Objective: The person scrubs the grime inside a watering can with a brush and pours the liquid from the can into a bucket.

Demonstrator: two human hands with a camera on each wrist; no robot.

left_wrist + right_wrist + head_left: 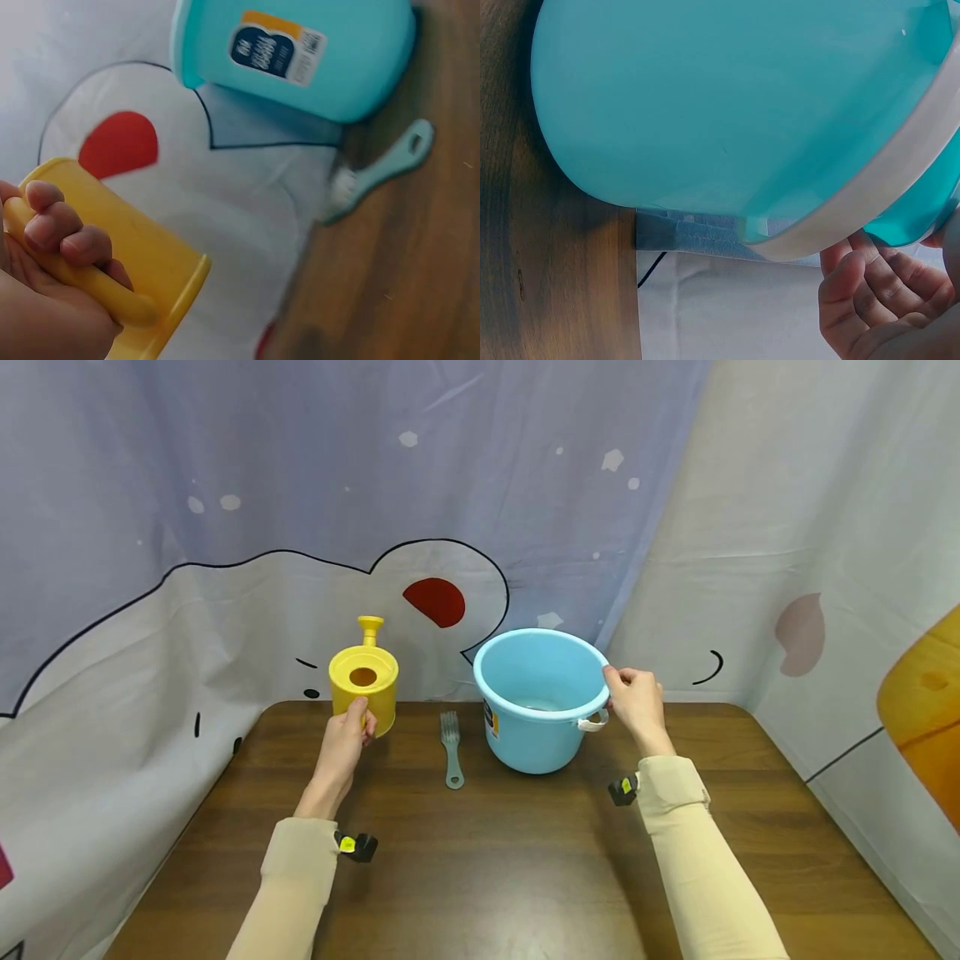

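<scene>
My left hand grips the handle of a yellow watering can, whose spout points to the back. In the left wrist view, the fingers curl round the handle of the watering can, and its base looks to be off the tabletop. A light blue bucket stands upright at the back of the table. My right hand pinches its right rim, beside the white bucket handle. Between can and bucket lies a small grey-green brush; white bristles show in the left wrist view.
Everything is over a brown wooden table. A printed curtain hangs right behind its back edge and along the sides. A label is stuck on the bucket's side.
</scene>
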